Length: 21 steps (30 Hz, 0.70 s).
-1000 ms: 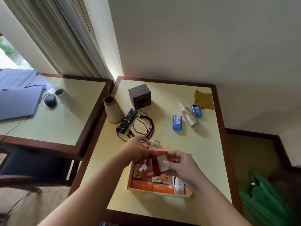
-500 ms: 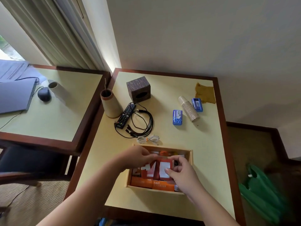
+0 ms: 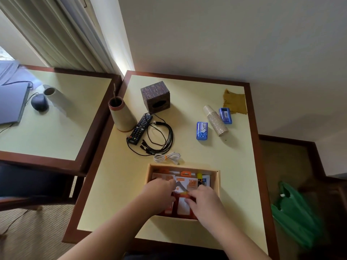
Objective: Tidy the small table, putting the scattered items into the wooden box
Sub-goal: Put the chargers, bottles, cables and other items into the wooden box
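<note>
The wooden box (image 3: 215,182) sits near the front of the small table (image 3: 242,184), filled with orange and red packets. My left hand (image 3: 159,194) and my right hand (image 3: 204,203) are both down inside it, pressing on red packets (image 3: 181,202) at its near end. Beyond the box lie a coiled white cable (image 3: 167,157), a black cable bundle (image 3: 159,138), a black remote (image 3: 139,128), two blue soap packs (image 3: 202,130) (image 3: 225,115) and a stack of paper cups (image 3: 215,120) on its side.
A patterned cube box (image 3: 155,96), a tall beige vase (image 3: 122,116) and a yellow cloth (image 3: 234,101) stand at the table's back. A second table (image 3: 56,124) to the left holds a laptop, a mouse and a cup. A green bag (image 3: 294,216) lies on the floor at right.
Both hands have moved from above the box down into it, carrying the red packets in. The view has tilted downward.
</note>
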### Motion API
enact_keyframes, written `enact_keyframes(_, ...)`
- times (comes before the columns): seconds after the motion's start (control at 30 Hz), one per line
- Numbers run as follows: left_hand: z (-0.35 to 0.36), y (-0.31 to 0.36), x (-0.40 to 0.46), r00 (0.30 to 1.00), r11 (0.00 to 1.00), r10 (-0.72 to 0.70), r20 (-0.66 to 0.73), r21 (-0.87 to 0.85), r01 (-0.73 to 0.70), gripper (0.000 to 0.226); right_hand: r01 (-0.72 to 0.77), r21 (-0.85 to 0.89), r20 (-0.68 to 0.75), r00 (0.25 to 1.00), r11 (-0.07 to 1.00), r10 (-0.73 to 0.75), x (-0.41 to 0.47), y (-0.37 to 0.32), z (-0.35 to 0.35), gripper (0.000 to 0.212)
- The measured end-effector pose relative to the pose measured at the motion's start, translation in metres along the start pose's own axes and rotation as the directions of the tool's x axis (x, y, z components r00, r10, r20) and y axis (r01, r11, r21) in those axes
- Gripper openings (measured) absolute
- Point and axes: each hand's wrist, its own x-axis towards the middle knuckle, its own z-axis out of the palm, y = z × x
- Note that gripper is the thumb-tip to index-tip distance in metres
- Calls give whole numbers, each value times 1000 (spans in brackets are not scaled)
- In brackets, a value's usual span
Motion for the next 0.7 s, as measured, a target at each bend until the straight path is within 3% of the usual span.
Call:
enact_keyframes(0.23,9,-1,2,998,996,32,-52,81,-28,40,101,-96,2,995,990,-101,4,4,10,29)
enact_keyframes(0.33,15,-2,3,998,994,31,-47,107,-26,31,155,-104,4,988,982,-156,7,8,7,28)
enact_keyframes(0.4,14,-3,1,996,995,43,-83,90,-35,28,234,-79,-74,968,969,-239,15,9,-6,26)
enact_keyframes(0.47,14,-4,-1,991,997,53,-125,66,-45,29,280,-24,-266,924,960,-276,26,10,-27,19)
enact_keyframes(0.57,9,-3,-4,990,999,46,-135,35,-41,32,193,104,-426,895,976,-132,58,7,-67,13)
enact_keyframes(0.63,8,-2,-6,991,998,47,-125,43,-41,32,49,226,-396,917,973,46,93,10,-86,17)
enact_keyframes(0.7,9,-1,-8,992,998,37,-121,60,-29,32,-99,289,-286,940,952,185,132,16,-93,35)
